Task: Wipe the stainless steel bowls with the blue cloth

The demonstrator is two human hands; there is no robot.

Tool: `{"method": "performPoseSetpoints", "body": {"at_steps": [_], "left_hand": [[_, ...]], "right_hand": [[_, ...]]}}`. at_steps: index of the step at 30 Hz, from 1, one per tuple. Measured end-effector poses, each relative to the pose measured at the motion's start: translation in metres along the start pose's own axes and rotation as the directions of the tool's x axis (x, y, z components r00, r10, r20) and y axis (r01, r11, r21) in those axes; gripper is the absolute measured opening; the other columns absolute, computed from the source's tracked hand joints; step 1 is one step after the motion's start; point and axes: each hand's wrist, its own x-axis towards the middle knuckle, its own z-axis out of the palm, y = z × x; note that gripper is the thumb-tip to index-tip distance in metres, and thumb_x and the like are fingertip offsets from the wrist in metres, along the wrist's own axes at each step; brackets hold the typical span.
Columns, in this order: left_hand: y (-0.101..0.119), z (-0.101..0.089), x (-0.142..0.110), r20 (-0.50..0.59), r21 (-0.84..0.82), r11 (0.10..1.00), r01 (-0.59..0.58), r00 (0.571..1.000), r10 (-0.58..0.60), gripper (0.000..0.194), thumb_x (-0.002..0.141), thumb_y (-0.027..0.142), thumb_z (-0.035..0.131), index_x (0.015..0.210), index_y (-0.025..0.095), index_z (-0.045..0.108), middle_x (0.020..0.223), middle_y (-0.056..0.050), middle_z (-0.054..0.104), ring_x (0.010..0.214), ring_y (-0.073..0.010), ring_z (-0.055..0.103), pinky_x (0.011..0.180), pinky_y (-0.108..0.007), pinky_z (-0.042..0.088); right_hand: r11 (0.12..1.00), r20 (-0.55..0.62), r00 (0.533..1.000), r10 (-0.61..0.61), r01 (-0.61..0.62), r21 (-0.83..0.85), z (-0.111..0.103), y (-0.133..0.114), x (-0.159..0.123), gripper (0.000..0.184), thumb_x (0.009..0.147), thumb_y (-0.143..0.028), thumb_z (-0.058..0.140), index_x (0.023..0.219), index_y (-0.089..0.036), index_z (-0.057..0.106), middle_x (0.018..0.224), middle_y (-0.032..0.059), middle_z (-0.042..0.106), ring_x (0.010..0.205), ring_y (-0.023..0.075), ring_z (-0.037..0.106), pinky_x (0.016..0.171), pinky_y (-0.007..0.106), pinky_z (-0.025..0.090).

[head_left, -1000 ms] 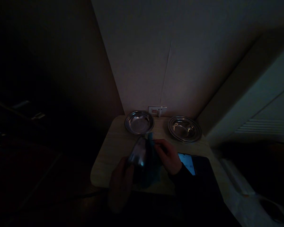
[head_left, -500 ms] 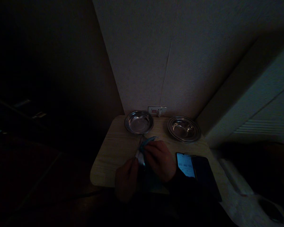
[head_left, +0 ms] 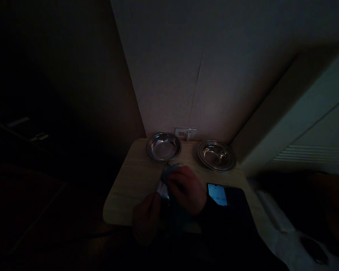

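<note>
My left hand (head_left: pixel 146 217) is closed on the near left edge of a shiny metal dish (head_left: pixel 164 191), mostly hidden by my hands and the dark. Bunched under the fingers of my right hand (head_left: pixel 190 191) is a blue cloth (head_left: pixel 167 171), pressed against the dish's far side. More of the cloth seems to hang below, though the gloom blurs it. Just beyond my hands, a round steel dish (head_left: pixel 164 148) rests on the wooden table (head_left: pixel 130 188). Farther right lies what looks like a small stack of steel dishes (head_left: pixel 217 155).
A lit phone (head_left: pixel 217 195) showing a timer lies right of my right hand, its dark cover (head_left: pixel 240 207) beside it. The wall behind the table carries a socket (head_left: pixel 185 133) with a plug in it. A dark oval object (head_left: pixel 314 250) lies at lower right.
The view has shifted slightly, so everything sits a little farther left. My right hand stays on the cloth, which now covers the dish's far part more closely; more shiny metal shows between my hands.
</note>
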Motion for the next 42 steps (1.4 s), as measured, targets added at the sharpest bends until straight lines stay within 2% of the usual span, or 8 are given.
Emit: {"method": "performPoseSetpoints", "body": {"at_steps": [3,6,10,16,19,24,28,42], "left_hand": [[0.000,-0.001,-0.001,0.037,-0.023,1.000,-0.019,0.999,0.020,0.033,0.082,0.033,0.037,0.065,0.016,0.060,0.050,0.001,0.059,0.044,-0.0090,0.053,0.042,-0.016,0.037],[0.000,0.001,-0.003,0.059,-0.028,0.999,-0.041,0.997,0.042,0.037,0.083,0.035,0.037,0.058,0.017,0.057,0.046,0.001,0.056,0.041,-0.0089,0.051,0.041,-0.017,0.036],[0.001,0.003,-0.005,0.058,-0.059,0.998,-0.039,0.997,0.043,0.037,0.084,0.034,0.036,0.061,0.017,0.058,0.047,0.001,0.057,0.041,-0.0082,0.052,0.040,-0.016,0.037],[0.000,0.005,0.001,0.015,-0.010,0.991,-0.137,0.990,0.137,0.035,0.084,0.032,0.037,0.058,0.016,0.056,0.044,0.001,0.055,0.039,-0.0083,0.050,0.041,-0.017,0.036],[-0.002,0.006,0.003,0.021,-0.024,0.994,-0.108,0.994,0.108,0.032,0.084,0.030,0.037,0.063,0.017,0.058,0.049,0.001,0.058,0.042,-0.0087,0.052,0.041,-0.017,0.036],[0.001,0.005,0.003,0.021,-0.025,0.996,-0.086,0.996,0.087,0.035,0.083,0.032,0.036,0.055,0.018,0.053,0.042,0.002,0.052,0.037,-0.0092,0.048,0.039,-0.019,0.035],[0.003,0.005,0.000,-0.002,0.018,0.997,-0.069,0.998,0.069,0.033,0.080,0.032,0.038,0.056,0.019,0.056,0.043,0.001,0.055,0.037,-0.0096,0.049,0.038,-0.019,0.034],[0.002,0.008,-0.007,-0.001,0.027,0.997,-0.077,0.997,0.077,0.035,0.080,0.033,0.038,0.054,0.019,0.056,0.041,0.000,0.055,0.036,-0.0098,0.049,0.037,-0.019,0.035]], "right_hand": [[0.997,0.044,0.997,-0.069,0.068,0.034,-0.001,0.001,0.001,0.014,0.079,-0.017,0.054,0.088,-0.018,0.064,0.089,0.0061,0.061,0.086,0.0169,0.054,0.077,0.031,0.046],[0.998,-0.032,0.997,0.066,-0.067,-0.010,-0.002,0.006,0.004,0.012,0.080,-0.016,0.052,0.083,-0.018,0.064,0.083,0.0067,0.061,0.082,0.0175,0.056,0.075,0.033,0.046],[0.999,0.019,1.000,0.023,-0.024,0.037,-0.004,0.008,0.003,0.014,0.079,-0.016,0.053,0.089,-0.019,0.063,0.089,0.0062,0.061,0.088,0.0175,0.054,0.077,0.032,0.045],[0.997,-0.036,0.996,0.079,-0.078,0.015,0.000,0.000,-0.001,0.011,0.078,-0.015,0.053,0.084,-0.020,0.061,0.083,0.0053,0.060,0.083,0.0179,0.054,0.075,0.033,0.045],[0.999,0.011,1.000,0.005,-0.005,0.044,0.005,-0.005,-0.001,0.011,0.078,-0.016,0.054,0.085,-0.020,0.061,0.085,0.0045,0.060,0.085,0.0172,0.053,0.076,0.032,0.044],[0.996,-0.037,0.996,0.084,-0.084,0.013,0.003,-0.003,0.008,0.009,0.078,-0.016,0.054,0.080,-0.018,0.062,0.081,0.0054,0.060,0.081,0.0175,0.054,0.074,0.032,0.044],[0.998,0.044,0.998,0.053,-0.055,0.041,-0.002,-0.003,0.010,0.008,0.078,-0.017,0.055,0.080,-0.019,0.063,0.082,0.0043,0.060,0.082,0.0164,0.054,0.073,0.030,0.044],[0.964,-0.011,0.968,0.249,-0.247,0.096,-0.001,-0.001,0.017,0.007,0.069,-0.013,0.057,0.066,-0.019,0.055,0.070,0.0005,0.056,0.071,0.0145,0.053,0.066,0.028,0.042]]}}
